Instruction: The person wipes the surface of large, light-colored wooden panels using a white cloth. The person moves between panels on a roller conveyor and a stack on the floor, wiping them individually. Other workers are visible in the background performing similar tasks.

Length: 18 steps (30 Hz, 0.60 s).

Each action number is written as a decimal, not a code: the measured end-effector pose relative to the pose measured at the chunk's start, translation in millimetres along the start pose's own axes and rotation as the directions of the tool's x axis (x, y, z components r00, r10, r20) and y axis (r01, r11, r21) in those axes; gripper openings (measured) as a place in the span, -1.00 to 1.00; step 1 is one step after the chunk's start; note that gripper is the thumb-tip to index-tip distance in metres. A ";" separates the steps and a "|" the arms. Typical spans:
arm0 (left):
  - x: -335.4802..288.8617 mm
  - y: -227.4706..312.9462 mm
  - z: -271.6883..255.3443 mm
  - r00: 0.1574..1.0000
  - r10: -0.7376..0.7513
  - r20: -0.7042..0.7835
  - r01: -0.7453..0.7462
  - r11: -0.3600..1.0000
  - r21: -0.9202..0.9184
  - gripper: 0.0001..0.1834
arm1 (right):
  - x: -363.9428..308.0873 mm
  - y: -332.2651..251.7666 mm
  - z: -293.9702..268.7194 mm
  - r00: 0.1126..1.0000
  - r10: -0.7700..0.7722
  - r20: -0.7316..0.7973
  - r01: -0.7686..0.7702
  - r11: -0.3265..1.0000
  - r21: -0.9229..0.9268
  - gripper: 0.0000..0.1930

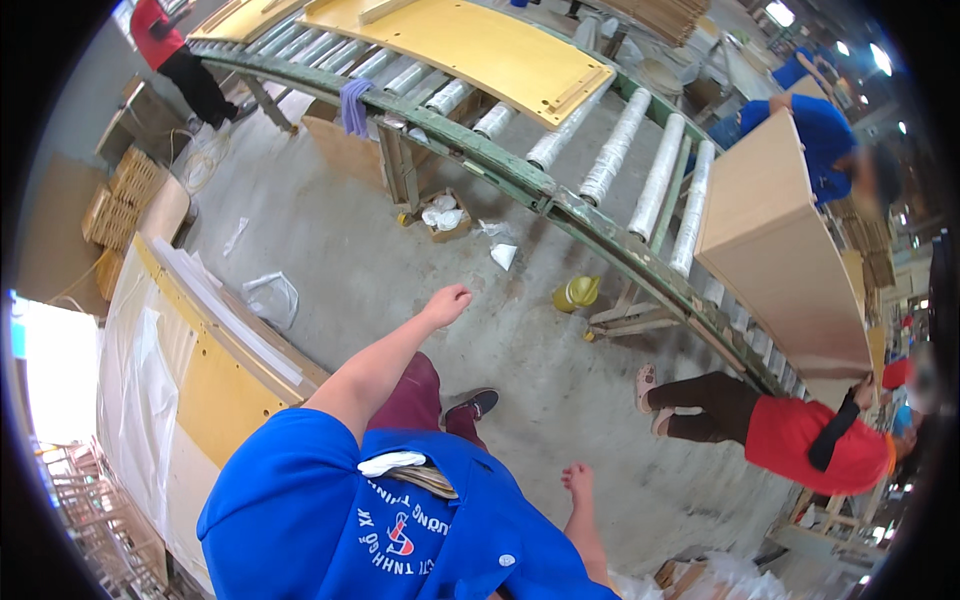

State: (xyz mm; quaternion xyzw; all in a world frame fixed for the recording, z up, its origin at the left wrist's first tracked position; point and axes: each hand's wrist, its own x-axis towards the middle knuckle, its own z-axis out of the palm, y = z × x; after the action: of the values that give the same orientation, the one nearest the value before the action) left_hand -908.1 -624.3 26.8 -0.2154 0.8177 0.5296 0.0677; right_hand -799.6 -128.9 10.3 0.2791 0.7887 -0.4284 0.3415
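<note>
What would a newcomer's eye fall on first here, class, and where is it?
Probably the yellow panel on the roller conveyor at the top. Next, the big tan board at the right, between workers in red and blue. Lower down, the wearer's bright blue shirt stands out, the left hand reaching above it.

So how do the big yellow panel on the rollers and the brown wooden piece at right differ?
The yellow panel lies flat; the brown piece rises above the rollers. The yellow panel shows dark holes; the brown piece shows none clearly. Both are broad, flat-faced and at the roller conveyor.
</note>
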 end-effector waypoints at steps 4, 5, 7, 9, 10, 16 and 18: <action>13.9 -31.4 -25.7 0.930 -0.367 -0.020 0.346 0.892 -0.291 -0.64 | 59.0 -110.4 2.4 0.993 -0.119 0.009 0.119 0.992 -0.049 -0.68; 23.4 -38.3 -37.4 0.900 -0.434 -0.027 0.397 0.846 -0.356 -0.65 | 71.1 -137.7 7.4 0.991 -0.136 0.002 0.136 0.990 -0.038 -0.68; 42.5 -59.6 -79.0 0.837 -0.538 -0.100 0.420 0.749 -0.512 -0.66 | 88.2 -188.6 40.4 0.987 -0.151 0.061 0.151 0.988 -0.002 -0.68; 68.2 -80.6 -128.6 0.808 -0.557 -0.194 0.328 0.698 -0.637 -0.65 | 98.0 -239.5 85.2 0.979 -0.150 0.135 0.148 0.989 0.028 -0.68; 85.2 -88.3 -150.4 0.786 -0.571 -0.237 0.291 0.680 -0.673 -0.64 | 100.2 -261.0 110.7 0.974 -0.142 0.175 0.138 0.990 0.037 -0.67; 215.6 -110.7 -276.1 0.740 -0.511 -0.436 0.141 0.753 -0.643 -0.35 | 102.3 -395.9 285.2 0.790 -0.075 0.609 0.149 0.986 -0.072 -0.60; 265.0 -110.7 -303.8 0.773 -0.442 -0.455 0.089 0.785 -0.613 -0.22 | 110.7 -444.7 345.2 0.706 -0.048 0.706 0.163 0.982 -0.096 -0.56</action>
State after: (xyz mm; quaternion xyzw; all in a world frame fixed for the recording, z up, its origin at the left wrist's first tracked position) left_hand -1063.6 -1009.0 -25.0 -0.4940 0.5658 0.6376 -0.1712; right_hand -1089.7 -623.8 1.9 0.0235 0.6451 -0.4600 0.6097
